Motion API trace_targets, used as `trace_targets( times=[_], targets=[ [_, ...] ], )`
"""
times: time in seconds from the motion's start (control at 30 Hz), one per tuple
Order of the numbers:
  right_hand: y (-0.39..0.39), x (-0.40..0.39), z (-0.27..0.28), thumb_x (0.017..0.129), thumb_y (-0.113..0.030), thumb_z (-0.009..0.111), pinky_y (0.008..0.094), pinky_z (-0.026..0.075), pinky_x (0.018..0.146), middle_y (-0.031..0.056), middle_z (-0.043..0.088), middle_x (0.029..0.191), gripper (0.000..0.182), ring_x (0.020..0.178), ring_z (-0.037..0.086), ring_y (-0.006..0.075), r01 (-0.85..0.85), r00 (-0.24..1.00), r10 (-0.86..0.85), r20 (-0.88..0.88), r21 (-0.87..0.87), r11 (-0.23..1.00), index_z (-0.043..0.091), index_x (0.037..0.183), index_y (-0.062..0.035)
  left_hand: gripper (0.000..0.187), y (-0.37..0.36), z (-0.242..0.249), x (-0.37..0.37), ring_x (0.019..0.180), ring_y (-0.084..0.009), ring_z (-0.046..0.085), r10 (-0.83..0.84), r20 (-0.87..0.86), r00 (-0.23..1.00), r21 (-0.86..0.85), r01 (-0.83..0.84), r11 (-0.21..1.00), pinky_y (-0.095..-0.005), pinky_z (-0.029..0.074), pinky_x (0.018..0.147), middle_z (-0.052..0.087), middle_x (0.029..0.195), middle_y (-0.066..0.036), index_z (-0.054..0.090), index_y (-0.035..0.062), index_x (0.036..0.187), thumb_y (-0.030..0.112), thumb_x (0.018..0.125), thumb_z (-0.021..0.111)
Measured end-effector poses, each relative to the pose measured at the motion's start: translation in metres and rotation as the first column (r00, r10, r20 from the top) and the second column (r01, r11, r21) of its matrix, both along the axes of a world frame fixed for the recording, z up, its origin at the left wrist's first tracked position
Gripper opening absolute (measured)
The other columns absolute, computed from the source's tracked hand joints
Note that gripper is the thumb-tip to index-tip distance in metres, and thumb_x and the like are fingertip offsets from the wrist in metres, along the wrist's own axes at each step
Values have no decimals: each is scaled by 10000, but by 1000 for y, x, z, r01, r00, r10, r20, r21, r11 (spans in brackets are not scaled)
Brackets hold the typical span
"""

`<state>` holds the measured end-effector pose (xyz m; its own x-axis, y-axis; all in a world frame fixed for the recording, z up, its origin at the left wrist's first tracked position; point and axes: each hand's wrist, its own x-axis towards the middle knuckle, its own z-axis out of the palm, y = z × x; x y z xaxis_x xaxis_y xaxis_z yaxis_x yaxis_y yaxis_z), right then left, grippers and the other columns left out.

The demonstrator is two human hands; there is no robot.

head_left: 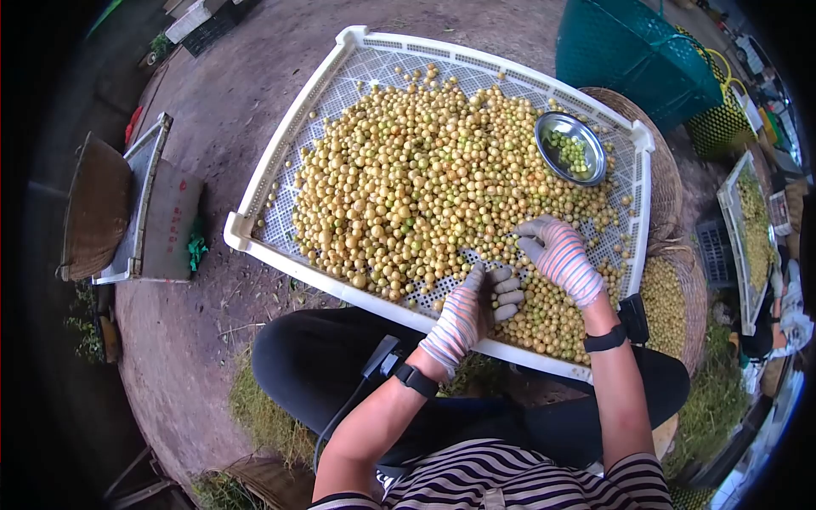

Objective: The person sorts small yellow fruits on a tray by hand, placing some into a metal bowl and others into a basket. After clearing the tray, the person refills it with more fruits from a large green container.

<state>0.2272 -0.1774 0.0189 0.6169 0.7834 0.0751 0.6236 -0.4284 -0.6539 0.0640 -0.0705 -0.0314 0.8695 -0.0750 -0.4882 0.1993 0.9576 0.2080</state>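
A white plastic tray [280, 140] with a mesh floor lies across my lap, heaped with small round yellow-green fruits [408, 170]. My left hand [476, 310], in a striped glove with grey fingertips, rests at the tray's near side, fingers apart and curved beside the fruits; nothing shows in it. My right hand [557, 255], gloved alike, is over the fruits to the right, its thumb and fingertips close together; whatever is between them is too small to name. A metal bowl [541, 136] with greener fruits stands at the tray's right side.
A large teal basket [633, 59] stands beyond the tray's far right corner. Woven baskets [695, 297] with more fruits are at the right. Another fruit tray [729, 217] is farther right. A wicker basket [98, 208] and a pale box [174, 221] stand at the left.
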Motion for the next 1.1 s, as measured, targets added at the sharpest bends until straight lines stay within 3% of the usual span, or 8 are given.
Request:
trace_targets(
  times=[0.17, 0.4, 0.63, 0.73, 0.8, 0.97, 1.03, 1.1],
  targets=[
    [2, -24, 27, 816, -89, 645, 409, 535, 749, 142, 670, 893, 173, 831, 651, 345, -180, 970, 179, -165, 8, 984, 706, 976, -60, 636, -1, 5, 3, 986, -248, 645, 37, 98, 995, -98, -27, 995, -353, 559, 855, 641, 1117, -115, 529, 10, 1232, 579, 960, 446],
    [-6, -55, 30, 763, -219, 683, 442, 492, 770, 101, 647, 854, 192, 840, 624, 321, -333, 893, 415, 174, -366, 869, 715, 916, -107, 734, -8, -4, 0, 1100, -227, 598, 18, 239, 971, 5, -20, 1000, -407, 508, 938, 595, 1236, -101, 455, 4, 1336, 628, 957, 378],
    [-18, -65, 41, 689, -225, 703, 442, 501, 750, 124, 637, 791, 181, 796, 625, 334, -271, 934, 343, 102, -426, 863, 690, 789, -75, 718, -27, -8, -7, 1189, -259, 526, -57, 0, 998, 172, 57, 983, -431, 456, 974, 535, 1328, -115, 428, 42, 1381, 620, 956, 413],
    [-26, -31, 48, 721, -239, 709, 417, 521, 718, 138, 658, 804, 198, 805, 640, 334, -220, 975, 199, -99, -578, 786, 698, 801, -58, 513, -20, -3, -12, 776, -143, 584, -131, -77, 988, 357, 150, 922, -288, 484, 673, 646, 984, -46, 550, 47, 1281, 463, 986, 492],
    [-25, -11, 26, 738, -264, 715, 440, 518, 768, 150, 663, 885, 236, 829, 644, 336, -111, 990, 138, 29, -438, 892, 718, 879, -75, 392, -21, 15, -8, 547, -81, 509, -94, -177, 980, 435, 163, 886, -215, 418, 520, 615, 737, 20, 622, 47, 1194, 368, 993, 523],
    [12, -7, -19, 753, -289, 748, 430, 491, 883, 181, 606, 1131, 406, 1031, 596, 354, -52, 983, 104, 149, -314, 948, 671, 1075, -54, 335, -15, 27, -8, 490, -59, 460, -167, -157, 973, 540, 226, 810, -197, 354, 456, 604, 693, 28, 650, 63, 1141, 339, 994, 529],
    [7, -12, -22, 737, -296, 753, 419, 510, 843, 170, 654, 1037, 355, 952, 630, 335, 6, 964, 72, 254, -294, 956, 707, 1003, -65, 317, -13, 36, -10, 469, -47, 431, -225, -193, 955, 602, 297, 741, -194, 324, 432, 591, 669, 35, 661, 76, 1118, 339, 990, 538],
    [-6, -5, -7, 723, -298, 753, 412, 526, 787, 150, 690, 902, 272, 846, 658, 316, -113, 993, 67, -96, -638, 761, 741, 891, -84, 306, -13, 37, -10, 466, -39, 413, -262, -240, 935, 680, 354, 642, -197, 308, 427, 583, 654, 37, 667, 88, 1100, 347, 980, 557]
  ],
)
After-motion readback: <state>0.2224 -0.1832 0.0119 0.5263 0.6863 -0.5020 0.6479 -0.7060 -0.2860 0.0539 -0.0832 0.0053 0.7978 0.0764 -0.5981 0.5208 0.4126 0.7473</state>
